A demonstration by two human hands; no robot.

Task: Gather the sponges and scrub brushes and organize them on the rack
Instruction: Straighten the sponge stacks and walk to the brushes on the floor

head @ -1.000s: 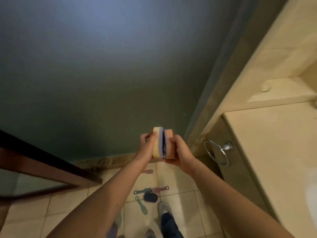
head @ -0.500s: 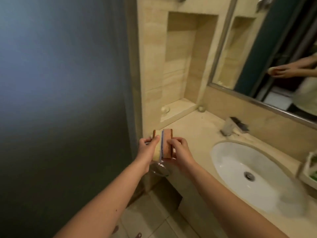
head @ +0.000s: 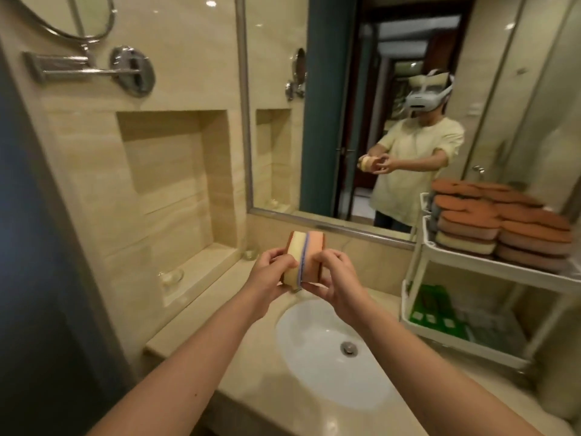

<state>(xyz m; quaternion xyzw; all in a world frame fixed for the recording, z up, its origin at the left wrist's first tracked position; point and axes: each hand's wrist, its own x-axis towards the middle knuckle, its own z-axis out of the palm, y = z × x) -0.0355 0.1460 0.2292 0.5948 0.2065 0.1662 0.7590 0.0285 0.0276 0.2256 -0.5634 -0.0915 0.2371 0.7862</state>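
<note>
Both hands, left point(head: 267, 272) and right point(head: 338, 278), pinch two sponges point(head: 303, 262) together above the sink point(head: 314, 357); I'm carrying them; next, swing right to the rack point(head: 503, 265).

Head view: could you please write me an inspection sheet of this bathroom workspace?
Surface: beige counter with white sink.
Job's things: sponges pressed together on edge above the sink; rack at right, top shelf stacked with sponge piles, green packs below.
Clutter: small glass on the niche ledge.
Hands: left hand and right hand both grip the sponges.
Cables: nothing seen.
Surroundings: mirror, wall niche.
</note>
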